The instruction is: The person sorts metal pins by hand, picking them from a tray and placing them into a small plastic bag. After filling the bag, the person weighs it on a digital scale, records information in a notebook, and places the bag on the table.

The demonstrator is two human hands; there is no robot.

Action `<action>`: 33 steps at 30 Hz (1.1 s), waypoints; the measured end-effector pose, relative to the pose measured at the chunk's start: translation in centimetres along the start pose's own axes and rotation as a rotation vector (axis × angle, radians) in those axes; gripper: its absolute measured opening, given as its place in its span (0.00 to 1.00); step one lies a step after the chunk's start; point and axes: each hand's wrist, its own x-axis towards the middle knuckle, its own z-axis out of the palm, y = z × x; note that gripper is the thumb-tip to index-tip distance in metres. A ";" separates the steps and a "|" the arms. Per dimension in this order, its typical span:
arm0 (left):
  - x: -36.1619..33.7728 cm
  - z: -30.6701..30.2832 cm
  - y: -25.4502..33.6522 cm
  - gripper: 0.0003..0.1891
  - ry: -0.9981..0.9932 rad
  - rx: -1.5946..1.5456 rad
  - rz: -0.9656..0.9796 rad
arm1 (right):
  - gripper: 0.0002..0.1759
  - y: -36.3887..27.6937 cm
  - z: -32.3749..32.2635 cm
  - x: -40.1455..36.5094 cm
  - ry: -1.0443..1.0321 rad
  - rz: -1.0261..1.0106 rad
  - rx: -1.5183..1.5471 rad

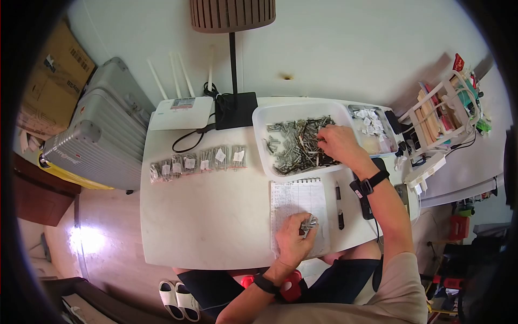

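Observation:
A white plastic tub (pixel 259 141) at the back of the table holds a heap of small metal screws (pixel 294 143). My right hand (pixel 337 143) reaches into the right part of this heap, its fingers bent down among the pieces; whatever they grip is too small to tell. Over the lined notebook (pixel 281 202) with handwriting, my left hand (pixel 294 237) is closed around a bunch of metal screws (pixel 309 223), whose ends poke out between thumb and fingers. Several clear bags of screws (pixel 220 156), with white labels, lie in a row on the left.
A white router (pixel 181 113) and a lamp (pixel 233 59) stand at the back. Right of the tub is a tray with paper scraps (pixel 371 121). Two black pen parts (pixel 340 218) lie beside the notebook. A white rack (pixel 440 108) and a power strip (pixel 426 171) are at the right.

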 end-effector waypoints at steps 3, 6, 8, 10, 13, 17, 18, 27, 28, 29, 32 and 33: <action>0.0 -0.1 0.0 0.15 0.006 0.019 0.042 | 0.05 1.0 1.2 0.3 0.001 0.011 0.090; -0.1 -0.1 0.0 0.15 -0.001 0.030 0.046 | 0.05 2.0 0.7 -0.5 0.102 0.197 0.464; -0.2 0.2 -0.1 0.16 0.012 0.007 0.018 | 0.04 2.6 -0.3 -1.3 0.112 0.300 0.782; -0.3 0.3 0.0 0.16 0.006 -0.031 -0.019 | 0.02 2.8 -1.2 -2.3 0.135 0.438 1.160; -0.3 0.2 0.2 0.16 0.002 -0.065 -0.055 | 0.01 1.1 -2.5 -4.9 0.164 0.411 1.330; -0.2 0.1 0.0 0.17 0.018 0.019 0.028 | 0.04 -3.7 -4.2 -9.8 0.029 0.257 1.377; -0.2 0.2 -0.3 0.17 0.020 0.021 0.023 | 0.04 -4.8 -4.6 -10.8 0.024 0.257 1.380; -0.2 0.3 -0.4 0.17 0.051 0.019 0.065 | 0.09 -9.7 -2.7 -14.8 -0.040 -0.112 0.878; -0.2 0.3 -0.4 0.17 0.046 0.025 0.065 | 0.09 -9.7 -2.6 -14.7 -0.041 -0.113 0.879; -0.1 0.3 -0.4 0.17 0.042 0.030 0.063 | 0.09 -9.7 -2.8 -14.6 -0.122 -0.095 0.843; -0.1 0.1 -0.2 0.18 0.022 0.042 0.033 | 0.11 -9.8 -3.3 -14.3 -0.222 -0.067 0.852; -0.1 0.2 -0.4 0.18 0.022 0.042 0.031 | 0.13 -9.8 -3.4 -14.3 -0.242 -0.057 0.897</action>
